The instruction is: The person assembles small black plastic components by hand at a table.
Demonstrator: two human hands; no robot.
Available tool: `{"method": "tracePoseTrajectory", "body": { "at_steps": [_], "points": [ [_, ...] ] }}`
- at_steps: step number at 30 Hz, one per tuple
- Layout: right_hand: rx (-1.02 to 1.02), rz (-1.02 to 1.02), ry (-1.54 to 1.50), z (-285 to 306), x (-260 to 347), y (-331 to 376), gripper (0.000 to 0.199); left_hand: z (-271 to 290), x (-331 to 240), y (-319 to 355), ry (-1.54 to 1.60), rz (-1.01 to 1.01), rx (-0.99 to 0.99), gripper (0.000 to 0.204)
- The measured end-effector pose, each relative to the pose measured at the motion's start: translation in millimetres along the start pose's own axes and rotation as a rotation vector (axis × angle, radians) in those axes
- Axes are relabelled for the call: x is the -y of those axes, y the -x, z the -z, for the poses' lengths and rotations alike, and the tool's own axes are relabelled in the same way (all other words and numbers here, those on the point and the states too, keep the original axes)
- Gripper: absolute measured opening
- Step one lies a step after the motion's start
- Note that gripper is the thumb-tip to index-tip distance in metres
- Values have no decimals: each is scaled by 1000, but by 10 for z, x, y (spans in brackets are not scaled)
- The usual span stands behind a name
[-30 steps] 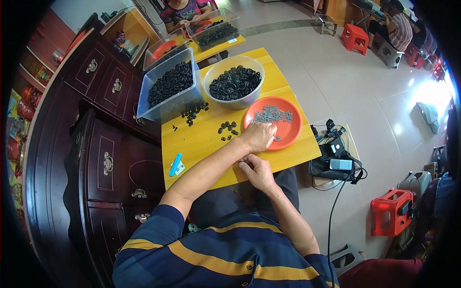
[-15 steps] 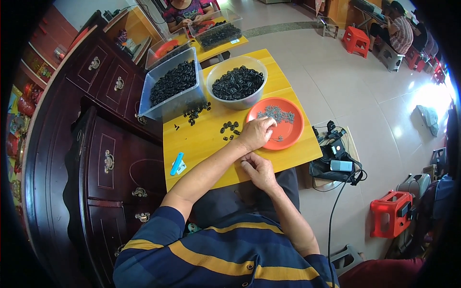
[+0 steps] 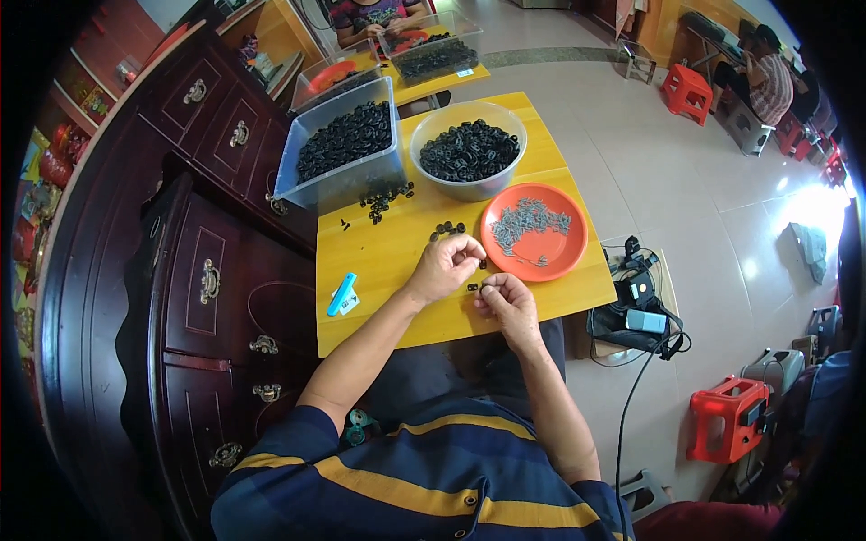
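Your shirt point(image 3: 406, 505): navy w/ yellow stripes; rd. plastic plate point(image 3: 561, 254): orange-red; slim bits point(image 3: 532, 220): grey; small oval pcs. point(image 3: 469, 151): blk.

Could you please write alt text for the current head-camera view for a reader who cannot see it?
A person's left hand and right hand are close together over a yellow table beside an orange plate of small grey pieces; whether they hold anything is unclear. Beyond stand a bluish bin and a round translucent bowl, both holding many small black parts.
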State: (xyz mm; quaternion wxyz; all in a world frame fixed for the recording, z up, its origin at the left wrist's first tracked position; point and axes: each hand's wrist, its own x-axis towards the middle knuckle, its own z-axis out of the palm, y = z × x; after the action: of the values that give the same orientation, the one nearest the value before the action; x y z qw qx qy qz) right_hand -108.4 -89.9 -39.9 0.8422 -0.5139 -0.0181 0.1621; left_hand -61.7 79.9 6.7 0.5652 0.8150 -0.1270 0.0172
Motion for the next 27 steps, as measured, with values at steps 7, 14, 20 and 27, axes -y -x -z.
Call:
{"method": "tracePoseTrajectory", "body": {
  "at_steps": [7, 14, 20, 27],
  "points": [
    [-1, 5, 29, 13, -24, -11, 10, 59, -17, 294, 9, 27, 13, 13],
    [-23, -6, 54, -13, -40, -2, 11, 110, -54, 336, -2, 39, 49, 15],
    [-28, -7, 56, -24, -29, 0, 12, 143, -81, 328, -33, 40, 46, 16],
    [-34, -8, 55, -22, -58, -10, 11, 98, -23, 330, 9, 14, 58, 17]
  ]
}}
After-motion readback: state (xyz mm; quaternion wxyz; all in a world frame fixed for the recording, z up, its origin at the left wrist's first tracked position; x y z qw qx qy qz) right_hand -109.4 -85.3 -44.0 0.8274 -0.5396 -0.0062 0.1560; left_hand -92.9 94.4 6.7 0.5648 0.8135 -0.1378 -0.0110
